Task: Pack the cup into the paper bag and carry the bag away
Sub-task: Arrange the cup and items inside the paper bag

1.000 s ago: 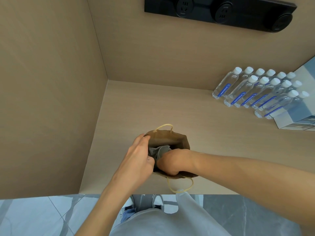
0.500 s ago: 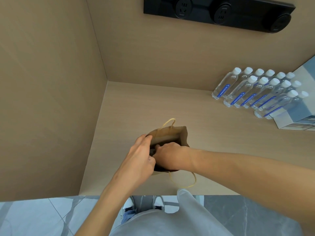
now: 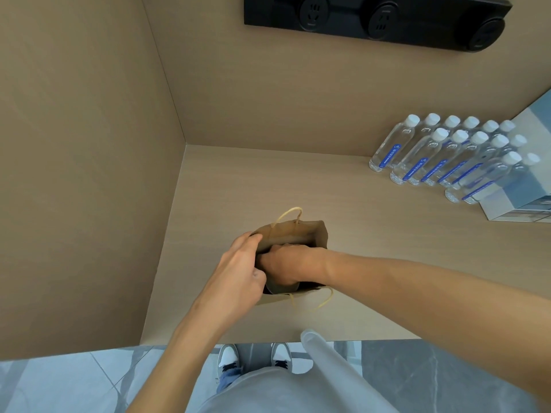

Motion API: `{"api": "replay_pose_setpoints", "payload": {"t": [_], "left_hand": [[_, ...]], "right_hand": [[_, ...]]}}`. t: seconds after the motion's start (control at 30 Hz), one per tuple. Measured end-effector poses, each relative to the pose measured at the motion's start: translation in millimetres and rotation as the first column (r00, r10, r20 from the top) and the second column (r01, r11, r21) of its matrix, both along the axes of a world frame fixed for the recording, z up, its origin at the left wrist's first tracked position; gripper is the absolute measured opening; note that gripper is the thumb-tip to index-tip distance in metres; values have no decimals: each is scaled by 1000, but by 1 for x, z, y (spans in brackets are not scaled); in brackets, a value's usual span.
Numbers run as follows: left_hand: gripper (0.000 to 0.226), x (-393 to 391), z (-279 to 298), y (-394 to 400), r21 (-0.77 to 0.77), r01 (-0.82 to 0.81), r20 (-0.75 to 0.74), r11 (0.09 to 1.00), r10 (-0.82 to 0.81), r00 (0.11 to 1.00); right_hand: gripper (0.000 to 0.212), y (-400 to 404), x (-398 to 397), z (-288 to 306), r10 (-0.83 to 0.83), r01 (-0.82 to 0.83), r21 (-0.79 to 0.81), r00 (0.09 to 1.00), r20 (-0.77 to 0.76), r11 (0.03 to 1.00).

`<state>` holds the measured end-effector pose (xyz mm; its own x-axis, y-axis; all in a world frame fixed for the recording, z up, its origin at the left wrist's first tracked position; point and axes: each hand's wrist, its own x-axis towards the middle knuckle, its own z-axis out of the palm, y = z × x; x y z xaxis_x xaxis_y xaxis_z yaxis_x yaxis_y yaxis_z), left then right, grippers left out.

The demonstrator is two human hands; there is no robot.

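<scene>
A brown paper bag (image 3: 293,234) stands open on the beige counter (image 3: 238,186), one rope handle (image 3: 290,212) at its far side and one (image 3: 323,302) hanging over its near side. My left hand (image 3: 238,269) pinches the bag's left rim. My right hand (image 3: 286,263) is sunk into the bag's mouth with its fingers curled downward. The cup is almost wholly hidden under that hand; only a dark curved edge (image 3: 269,289) shows at the near left of the opening.
Several clear water bottles (image 3: 447,156) with white caps stand at the back right, beside a pale blue box (image 3: 524,189). A black socket strip (image 3: 378,19) is on the back wall. A side wall (image 3: 89,174) closes the left. The counter's front edge (image 3: 268,339) lies near my feet.
My right hand has sunk deeper into the bag, and the grey cup seen a second ago is now covered. The bag's mouth has been drawn narrower around the hand.
</scene>
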<state>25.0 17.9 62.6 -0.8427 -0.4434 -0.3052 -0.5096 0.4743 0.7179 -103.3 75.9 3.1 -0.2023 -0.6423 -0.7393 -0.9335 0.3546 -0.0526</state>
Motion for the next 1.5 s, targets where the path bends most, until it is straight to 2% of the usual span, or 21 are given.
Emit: {"api": "replay_pose_setpoints", "payload": {"t": [0.23, 0.3, 0.37, 0.47, 0.53, 0.63, 0.73, 0.8, 0.9, 1.0, 1.07, 1.13, 1.17, 1.23, 1.33, 1.5], "left_hand": [[67, -3, -2, 0, -15, 6, -3, 1000, -6, 1000], [67, -3, -3, -2, -16, 3, 2, 1000, -3, 1000], [67, -3, -4, -4, -13, 4, 4, 1000, -4, 1000], [68, -6, -4, -7, -9, 30, 10, 1000, -30, 999], [68, -7, -4, -10, -13, 59, 5, 998, -59, 998], [68, -6, -3, -12, -30, 98, 6, 995, -98, 995], [68, -4, -3, -15, -21, 122, 14, 992, -122, 992], [68, -4, -5, -17, -13, 135, 6, 991, -135, 991], [68, -3, -8, -15, -21, 148, -2, 989, -148, 989], [67, -3, -9, -12, -51, 156, -6, 987, -156, 988], [67, -3, -8, -9, -93, 142, -20, 985, -145, 989], [67, 0, -8, -5, -116, 117, -25, 986, -121, 992], [67, 3, -8, -2, -118, 101, -24, 988, -105, 994], [68, 7, -10, 5, -115, 72, -18, 991, -75, 997], [69, 9, -10, 13, -136, 15, -8, 991, -16, 1000], [71, 11, -9, 21, -143, -61, 6, 988, 62, 998]], "right_hand": [[22, 1, -5, 4, 22, -23, 80, 1000, 12, 997], [23, 3, -7, 11, 89, -90, 71, 996, 17, 993], [24, 7, -8, 19, 235, -235, 29, 972, 15, 971], [19, 13, -12, 26, 509, -511, -22, 859, -43, 860], [15, 14, -14, 29, 623, -625, -27, 780, -65, 780], [9, 13, -13, 29, 723, -725, -35, 689, -48, 688], [14, 13, -15, 27, 795, -798, -33, 603, -64, 602], [20, 13, -19, 28, 809, -812, -27, 583, -75, 583], [24, 12, -20, 27, 768, -768, -5, 640, -29, 640], [20, 12, -14, 30, 654, -655, 42, 756, 35, 755], [24, 11, -14, 42, 535, -536, 9, 843, 58, 844], [35, 9, -21, 54, 347, -343, -53, 933, 98, 938], [34, 9, -25, 59, 266, -262, -49, 957, 118, 964], [25, 10, -25, 62, 209, -215, 58, 973, 102, 975], [15, 13, -12, 45, 216, -235, 316, 972, 92, 919], [30, 15, -5, 21, 109, -161, 429, 984, 142, 889]]}}
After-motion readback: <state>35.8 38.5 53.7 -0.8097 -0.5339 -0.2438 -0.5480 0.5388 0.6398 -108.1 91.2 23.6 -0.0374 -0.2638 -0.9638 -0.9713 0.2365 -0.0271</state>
